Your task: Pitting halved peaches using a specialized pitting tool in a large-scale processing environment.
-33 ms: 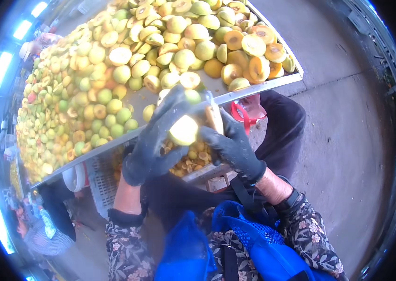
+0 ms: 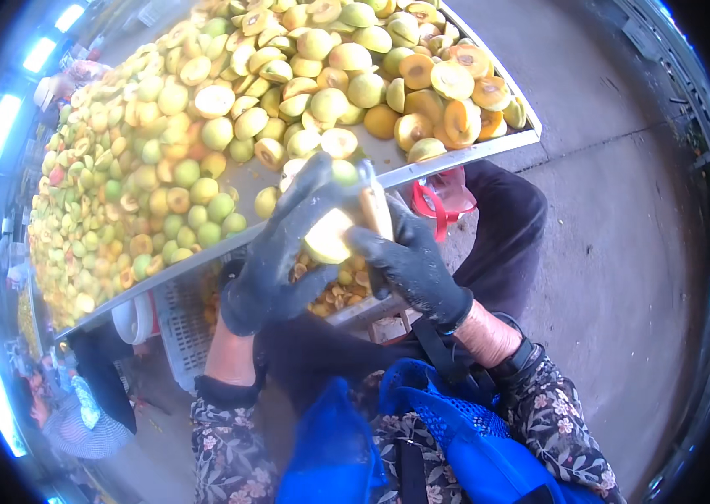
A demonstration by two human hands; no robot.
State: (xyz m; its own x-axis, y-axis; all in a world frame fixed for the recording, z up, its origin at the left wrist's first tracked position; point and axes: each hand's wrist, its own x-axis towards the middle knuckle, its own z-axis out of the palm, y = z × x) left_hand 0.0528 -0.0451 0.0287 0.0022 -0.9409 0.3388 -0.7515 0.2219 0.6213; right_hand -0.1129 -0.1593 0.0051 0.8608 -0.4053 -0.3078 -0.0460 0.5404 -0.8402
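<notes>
My left hand (image 2: 275,244), in a dark rubber glove, is closed around a pale yellow peach half (image 2: 326,237), whose face is washed out by glare. In the same kind of glove, my right hand (image 2: 414,260) grips a pitting knife (image 2: 377,210) with a light-coloured handle. Its metal end points up and away, blurred, so the blade's shape is unclear. The right fingertips touch the peach's right side. A small green piece of fruit (image 2: 344,173) shows by my left fingertips; whether it is held cannot be told. Both hands are over the near edge of a metal-rimmed table.
Halved peaches (image 2: 313,50) are heaped on the table (image 2: 473,153). Below its edge, fruit pieces (image 2: 342,290) lie beside a grey plastic crate (image 2: 187,336). A red-handled clear container (image 2: 447,197) stands by my knee. At far left, other people (image 2: 90,420) sit near a white bucket (image 2: 134,319).
My right hand and the knife have shifted slightly left and closer to the peach half, and its fingers now cover more of it. The left hand has hardly moved.
</notes>
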